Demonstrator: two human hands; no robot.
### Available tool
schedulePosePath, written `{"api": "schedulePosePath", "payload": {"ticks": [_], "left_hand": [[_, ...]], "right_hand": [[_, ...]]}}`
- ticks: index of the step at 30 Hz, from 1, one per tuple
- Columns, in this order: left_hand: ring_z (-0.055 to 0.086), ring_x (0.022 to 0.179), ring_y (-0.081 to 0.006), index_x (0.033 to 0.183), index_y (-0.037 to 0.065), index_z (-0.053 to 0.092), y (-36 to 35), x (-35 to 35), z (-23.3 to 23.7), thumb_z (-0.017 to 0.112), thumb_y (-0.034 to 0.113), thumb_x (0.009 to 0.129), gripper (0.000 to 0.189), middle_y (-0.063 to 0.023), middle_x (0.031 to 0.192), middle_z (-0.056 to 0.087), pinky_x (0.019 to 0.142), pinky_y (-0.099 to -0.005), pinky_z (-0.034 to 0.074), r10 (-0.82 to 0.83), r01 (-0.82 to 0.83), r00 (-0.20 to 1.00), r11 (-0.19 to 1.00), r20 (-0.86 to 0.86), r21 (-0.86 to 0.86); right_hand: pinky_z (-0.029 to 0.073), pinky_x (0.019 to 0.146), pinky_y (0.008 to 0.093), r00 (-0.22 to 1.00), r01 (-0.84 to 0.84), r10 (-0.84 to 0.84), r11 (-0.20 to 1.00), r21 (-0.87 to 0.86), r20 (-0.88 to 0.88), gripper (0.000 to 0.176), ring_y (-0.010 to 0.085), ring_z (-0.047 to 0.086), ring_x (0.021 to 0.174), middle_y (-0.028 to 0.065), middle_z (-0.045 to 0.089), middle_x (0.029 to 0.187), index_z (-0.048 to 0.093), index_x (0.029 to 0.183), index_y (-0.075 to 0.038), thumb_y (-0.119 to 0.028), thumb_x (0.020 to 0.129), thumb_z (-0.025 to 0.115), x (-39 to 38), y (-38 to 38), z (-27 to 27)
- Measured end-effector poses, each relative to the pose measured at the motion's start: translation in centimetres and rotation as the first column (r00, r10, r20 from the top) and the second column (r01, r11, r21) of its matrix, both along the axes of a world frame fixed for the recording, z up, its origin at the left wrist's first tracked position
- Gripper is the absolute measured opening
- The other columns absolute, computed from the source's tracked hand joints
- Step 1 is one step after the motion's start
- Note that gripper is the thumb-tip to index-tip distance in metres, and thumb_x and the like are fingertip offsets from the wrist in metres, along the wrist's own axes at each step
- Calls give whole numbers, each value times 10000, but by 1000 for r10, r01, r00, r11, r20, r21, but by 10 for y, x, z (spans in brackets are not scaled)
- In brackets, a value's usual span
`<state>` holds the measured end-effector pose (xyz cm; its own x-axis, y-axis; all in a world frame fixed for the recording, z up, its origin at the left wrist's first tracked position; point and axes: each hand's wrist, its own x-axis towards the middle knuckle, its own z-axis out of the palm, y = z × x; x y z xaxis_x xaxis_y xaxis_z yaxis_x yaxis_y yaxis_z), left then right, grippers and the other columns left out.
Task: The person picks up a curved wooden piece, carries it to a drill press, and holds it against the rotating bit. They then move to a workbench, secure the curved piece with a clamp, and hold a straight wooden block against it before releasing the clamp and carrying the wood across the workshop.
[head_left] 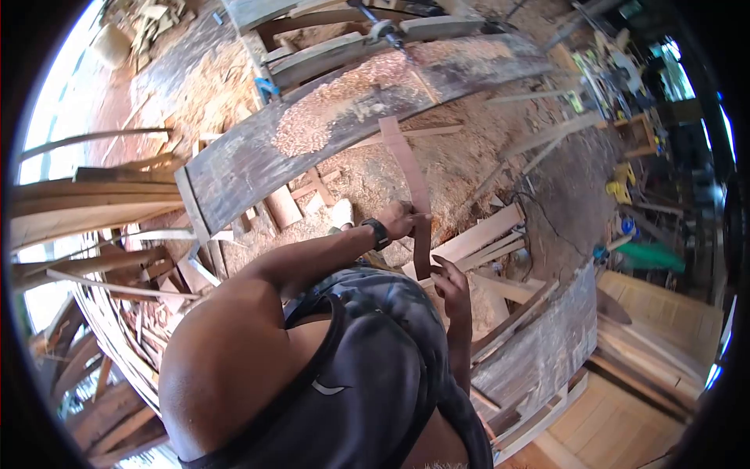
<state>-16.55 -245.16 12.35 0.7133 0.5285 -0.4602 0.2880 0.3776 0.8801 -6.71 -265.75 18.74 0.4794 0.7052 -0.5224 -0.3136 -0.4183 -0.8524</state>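
Observation:
A long, slightly wavy wooden piece stretches from the edge of the dark workbench down towards my body. My left hand, with a dark watch on its wrist, is closed around the piece near its middle. Close to the lower end is my right hand, its fingers apart and partly bent. Whether those fingertips touch the wood I cannot make out. Wood shavings lie heaped on the bench, near a clamp-like metal tool.
Sawdust and offcuts cover the floor. Pale boards lie by my right hand, with a whitish worn board beyond. Stacked planks stand at the left. A yellow tool and a green object are at the right.

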Motion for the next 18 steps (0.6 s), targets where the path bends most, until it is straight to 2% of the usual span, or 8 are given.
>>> {"api": "schedulePosePath", "payload": {"ticks": [2, 6, 7, 10, 12, 14, 16, 18], "left_hand": [[668, 663, -185, 927, -74, 665, 25, 1, -6, 709, 334, 874, 414, -114, 794, 690, 609, -306, 553, 48, -47, 999, 998, 24, -38], [666, 660, -179, 977, -43, 664, 80, -19, 17, 655, 364, 911, 413, -114, 818, 690, 602, -302, 553, 214, -212, 977, 972, 6, -103], [659, 651, -167, 995, -19, 658, 95, -26, -10, 613, 384, 936, 410, -100, 805, 682, 600, -285, 545, 216, -217, 976, 974, -22, -63], [621, 633, -140, 978, -9, 639, 135, -58, -57, 605, 359, 950, 371, -78, 775, 666, 568, -272, 517, 361, -369, 926, 927, -107, -69], [613, 643, -141, 990, -9, 632, 163, -84, -81, 619, 325, 946, 338, -76, 812, 676, 557, -277, 507, 444, -441, 888, 896, -116, 54], [614, 656, -161, 1000, -6, 626, 197, -108, -89, 651, 297, 921, 314, -85, 818, 680, 580, -302, 513, 574, -546, 805, 815, -150, 193], [657, 710, -195, 1117, 21, 587, 231, -132, -53, 692, 289, 872, 378, -111, 904, 678, 623, -342, 523, 700, -498, 705, 602, -112, 624], [653, 876, -259, 1178, 53, 544, 274, -148, -18, 720, 273, 833, 445, -155, 1019, 650, 730, -384, 522, 780, -348, 626, 296, -15, 889]], "right_hand": [[278, 460, 202, 967, -241, 246, 968, -66, 65, 334, 20, 391, 519, -8, 594, 739, 609, 1161, 47, -54, 843, 593, 15, 38, -17], [329, 494, 186, 942, -319, 316, 948, -11, -109, 217, 21, 451, 568, -15, 610, 784, 636, 1050, 43, -18, 848, 589, 33, 104, -53], [392, 542, 198, 930, -353, 344, 934, -55, -125, 186, 41, 508, 620, -22, 590, 758, 647, 1013, 27, -31, 841, 604, 37, 120, -59], [425, 576, 206, 893, -446, 449, 882, -151, -19, 200, 51, 530, 658, -10, 600, 775, 648, 1021, 25, -30, 832, 614, 49, 159, -89], [444, 606, 217, 863, -490, 503, 855, -171, 40, 207, 64, 550, 693, 9, 623, 812, 652, 1020, 29, -23, 822, 620, 57, 183, -103], [395, 589, 192, 831, -533, 554, 819, -210, 51, 201, 53, 515, 669, -13, 603, 798, 643, 1025, 10, -18, 826, 632, 62, 209, -107], [419, 615, 194, 778, -589, 623, 770, -245, 84, 241, 71, 538, 694, -2, 620, 826, 654, 1062, 6, -20, 823, 634, 79, 231, -113], [473, 662, 239, 629, -684, 759, 643, -345, 167, 245, 94, 572, 729, 8, 645, 841, 682, 1051, 3, -23, 812, 634, 93, 258, -112]]}}
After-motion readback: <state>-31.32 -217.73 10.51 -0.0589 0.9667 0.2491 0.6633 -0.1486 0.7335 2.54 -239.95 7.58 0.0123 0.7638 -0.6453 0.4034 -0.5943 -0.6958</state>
